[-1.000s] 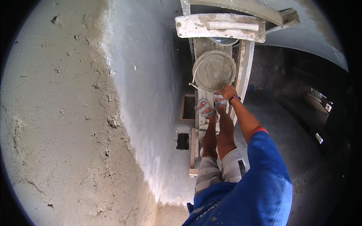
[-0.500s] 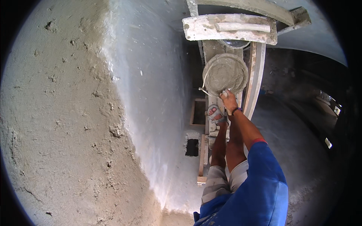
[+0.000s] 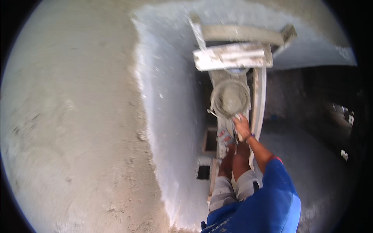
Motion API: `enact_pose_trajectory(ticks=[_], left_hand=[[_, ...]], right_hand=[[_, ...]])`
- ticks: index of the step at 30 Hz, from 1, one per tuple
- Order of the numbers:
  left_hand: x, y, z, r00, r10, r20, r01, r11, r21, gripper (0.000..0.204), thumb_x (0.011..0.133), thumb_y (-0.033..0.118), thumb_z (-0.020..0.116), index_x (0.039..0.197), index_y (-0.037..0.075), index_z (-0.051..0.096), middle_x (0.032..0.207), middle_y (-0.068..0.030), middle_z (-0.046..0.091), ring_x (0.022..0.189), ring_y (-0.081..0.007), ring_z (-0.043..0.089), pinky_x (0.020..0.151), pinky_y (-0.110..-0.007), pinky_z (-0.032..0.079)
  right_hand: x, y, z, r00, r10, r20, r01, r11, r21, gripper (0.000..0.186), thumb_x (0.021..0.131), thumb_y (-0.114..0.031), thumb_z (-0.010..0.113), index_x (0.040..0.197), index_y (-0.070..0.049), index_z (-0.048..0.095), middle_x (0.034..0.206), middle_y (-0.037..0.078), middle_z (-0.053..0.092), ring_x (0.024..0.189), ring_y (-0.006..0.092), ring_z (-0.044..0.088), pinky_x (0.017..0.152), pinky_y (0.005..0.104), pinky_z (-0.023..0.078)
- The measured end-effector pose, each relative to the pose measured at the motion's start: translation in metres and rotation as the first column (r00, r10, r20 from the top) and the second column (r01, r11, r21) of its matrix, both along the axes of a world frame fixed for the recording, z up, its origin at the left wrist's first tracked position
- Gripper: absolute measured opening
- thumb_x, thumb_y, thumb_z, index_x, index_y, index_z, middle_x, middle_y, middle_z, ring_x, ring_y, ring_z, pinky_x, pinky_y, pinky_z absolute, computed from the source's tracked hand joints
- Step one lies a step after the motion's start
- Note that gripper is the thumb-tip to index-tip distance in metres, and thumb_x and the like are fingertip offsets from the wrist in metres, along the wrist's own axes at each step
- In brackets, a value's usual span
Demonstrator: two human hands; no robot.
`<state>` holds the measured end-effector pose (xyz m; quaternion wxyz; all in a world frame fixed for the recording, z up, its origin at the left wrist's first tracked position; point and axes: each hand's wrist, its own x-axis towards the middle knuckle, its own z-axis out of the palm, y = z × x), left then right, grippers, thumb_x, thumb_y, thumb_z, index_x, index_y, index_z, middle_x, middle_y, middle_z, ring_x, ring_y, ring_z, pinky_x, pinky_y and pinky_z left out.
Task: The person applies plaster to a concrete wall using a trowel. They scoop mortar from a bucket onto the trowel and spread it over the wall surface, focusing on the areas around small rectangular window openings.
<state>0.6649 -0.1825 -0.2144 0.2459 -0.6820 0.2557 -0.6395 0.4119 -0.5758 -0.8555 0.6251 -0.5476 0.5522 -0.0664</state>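
Note:
My right hand (image 3: 242, 126) is closed round the pale handle of a trowel (image 3: 239, 137), just at the near rim of a bucket (image 3: 213, 96). A rounded heap of wet grey mortar (image 3: 233, 99) rises over the bucket, seemingly on the trowel's blade, though blur hides the blade's edges. The bucket's wire handle hangs down on its left side. My left hand does not show.
The bucket stands on a narrow plank scaffold beside my sandalled foot (image 3: 224, 136). Beyond it lies a long mortar-stained plastering float (image 3: 233, 54), near a wooden beam (image 3: 244, 34). At left is a wall of rough plaster (image 3: 77, 116) bordering smooth grey surface (image 3: 171, 116).
The view has shifted, so the bucket and float sit lower in it. A heap of mortar now stands up over the bucket. My right hand keeps its grip on the trowel.

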Motion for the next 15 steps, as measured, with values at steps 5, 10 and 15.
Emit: enact_pose_trajectory(ticks=[5,10,15], left_hand=[[-0.006,0.015,0.012,0.985,0.157,-0.074,-0.164,0.981,-0.107,0.052,0.094,0.032,0.046,0.139,0.007,0.038,0.15,-0.0234,0.025,0.135,-0.0421,0.031,0.104,-0.061,0.032],[-0.014,-0.004,0.027,0.935,0.354,-0.02,-0.351,0.915,-0.198,0.053,0.094,0.031,0.046,0.141,0.01,0.036,0.152,-0.0221,0.023,0.14,-0.0432,0.022,0.107,-0.064,0.027],[-0.032,0.027,0.017,0.947,0.248,-0.206,-0.296,0.921,-0.254,0.05,0.09,0.027,0.048,0.138,0.015,0.041,0.153,-0.0198,0.022,0.141,-0.0482,0.009,0.109,-0.067,0.016]], right_hand=[[0.067,0.005,0.192,0.926,-0.289,0.241,0.224,0.938,0.264,0.023,0.095,-0.033,0.046,0.106,-0.013,0.051,0.069,0.001,0.049,0.053,0.0122,0.051,0.042,0.0254,0.043],[0.168,-0.064,0.408,0.626,-0.328,0.707,0.261,0.943,0.207,0.011,0.093,-0.017,0.04,0.099,-0.011,0.046,0.066,0.005,0.05,0.049,0.0158,0.053,0.039,0.0292,0.046],[0.247,-0.069,0.62,0.229,-0.195,0.954,0.219,0.965,0.145,0.015,0.094,-0.017,0.047,0.103,-0.006,0.045,0.081,0.007,0.051,0.056,0.0144,0.055,0.041,0.0294,0.05]])
